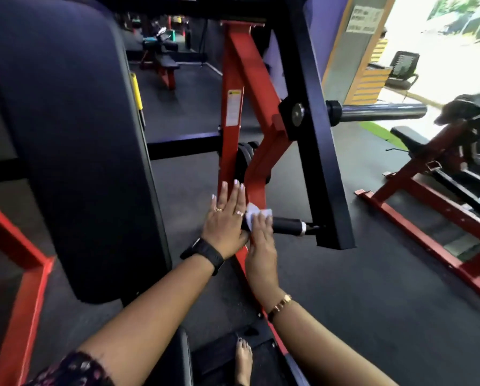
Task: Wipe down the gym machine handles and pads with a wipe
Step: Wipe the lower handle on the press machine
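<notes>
— Where's the wipe?
— The white wipe is on the black handle, at its end by the red frame arm.
— And the grip?
— The right hand curls its fingers over the wipe. The left hand, touching it, lies flat with straight fingers and holds nothing. The black pad stands to the left.
</notes>
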Tool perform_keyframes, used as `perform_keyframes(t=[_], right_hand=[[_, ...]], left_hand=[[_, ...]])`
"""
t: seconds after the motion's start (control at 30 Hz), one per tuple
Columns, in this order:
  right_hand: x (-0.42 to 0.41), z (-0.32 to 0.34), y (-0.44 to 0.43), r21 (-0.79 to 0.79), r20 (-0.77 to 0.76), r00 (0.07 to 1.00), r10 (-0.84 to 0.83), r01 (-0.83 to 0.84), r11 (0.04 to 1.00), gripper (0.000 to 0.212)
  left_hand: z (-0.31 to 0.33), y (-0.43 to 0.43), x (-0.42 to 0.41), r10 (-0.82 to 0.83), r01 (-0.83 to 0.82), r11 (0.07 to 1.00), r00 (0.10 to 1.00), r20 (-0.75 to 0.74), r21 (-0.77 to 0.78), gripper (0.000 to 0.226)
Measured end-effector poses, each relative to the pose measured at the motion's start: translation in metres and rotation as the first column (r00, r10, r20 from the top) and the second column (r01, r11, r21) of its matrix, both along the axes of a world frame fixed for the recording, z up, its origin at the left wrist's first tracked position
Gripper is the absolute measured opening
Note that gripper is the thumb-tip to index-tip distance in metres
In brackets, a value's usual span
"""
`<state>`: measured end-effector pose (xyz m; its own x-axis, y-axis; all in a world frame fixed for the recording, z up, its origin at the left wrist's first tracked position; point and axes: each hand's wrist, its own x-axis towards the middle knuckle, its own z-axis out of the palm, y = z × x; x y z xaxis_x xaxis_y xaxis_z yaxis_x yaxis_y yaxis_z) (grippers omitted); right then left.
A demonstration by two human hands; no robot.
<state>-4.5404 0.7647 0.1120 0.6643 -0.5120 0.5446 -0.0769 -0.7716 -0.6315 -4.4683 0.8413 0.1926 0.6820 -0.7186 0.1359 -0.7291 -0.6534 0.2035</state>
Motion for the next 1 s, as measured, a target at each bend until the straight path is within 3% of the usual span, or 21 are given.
perform_keyframes(t=[0.1,0.17,0.27,0.37,0.43,0.5,0.57,0.63,0.7,0.8,0.9,1.0], right_hand=[[0.007,0.012,0.017,0.027,-0.049,0.994,0.096,-0.095,0.995,0.058],[-0.003,0.009,0.004,-0.121,-0.069,0.984,0.167,-0.174,0.977,0.057],[-0.031,-0.016,-0.042,-0.426,-0.141,0.97,0.199,-0.241,0.872,0.058],[-0.049,-0.029,-0.078,-0.312,-0.111,0.994,-0.024,-0.012,0.95,0.084],[-0.05,-0.028,-0.085,-0.25,-0.125,0.98,-0.157,0.122,0.961,0.077],[-0.041,-0.016,-0.078,-0.183,-0.107,0.976,-0.188,0.167,0.969,0.061],[-0.022,-0.003,-0.057,-0.094,-0.07,0.976,-0.206,0.199,0.976,0.057],[-0.001,0.01,-0.025,-0.086,-0.034,0.99,-0.135,0.132,0.988,0.063],[0.015,0.026,0.004,-0.065,-0.042,0.999,-0.013,0.01,0.998,0.049],[0.025,0.05,0.009,0.123,-0.088,0.989,0.121,-0.109,0.986,0.033],[0.016,0.054,-0.019,-0.033,-0.13,0.973,0.188,-0.194,0.98,0.035],[-0.002,0.05,-0.051,-0.099,-0.15,0.986,0.079,-0.094,0.991,0.048]], left_hand=[[0.004,0.001,0.001,-0.015,0.002,0.996,0.988,-0.152,-0.084,0.082],[0.003,0.005,0.002,-0.039,0.027,0.996,0.988,-0.147,-0.088,0.084],[0.0,0.007,0.002,-0.054,0.045,0.996,0.991,-0.122,-0.078,0.094],[0.001,0.007,0.002,-0.059,0.051,0.996,0.992,-0.113,-0.068,0.097],[-0.002,0.007,0.003,-0.08,0.062,0.99,0.987,-0.138,-0.131,0.095],[-0.005,0.006,0.003,-0.119,0.067,0.966,0.973,-0.196,-0.251,0.088],[-0.01,0.004,0.004,-0.145,0.055,0.935,0.961,-0.234,-0.35,0.08],[-0.013,0.004,0.006,-0.149,0.04,0.919,0.956,-0.251,-0.393,0.08],[-0.014,0.003,0.007,-0.152,0.022,0.902,0.95,-0.271,-0.43,0.088],[-0.011,0.003,0.01,-0.197,-0.051,0.836,0.902,-0.385,-0.546,0.094],[-0.01,0.002,0.01,-0.237,-0.043,0.829,0.876,-0.419,-0.558,0.104],[-0.013,0.001,0.008,-0.312,-0.132,0.745,0.797,-0.517,-0.654,0.107]])
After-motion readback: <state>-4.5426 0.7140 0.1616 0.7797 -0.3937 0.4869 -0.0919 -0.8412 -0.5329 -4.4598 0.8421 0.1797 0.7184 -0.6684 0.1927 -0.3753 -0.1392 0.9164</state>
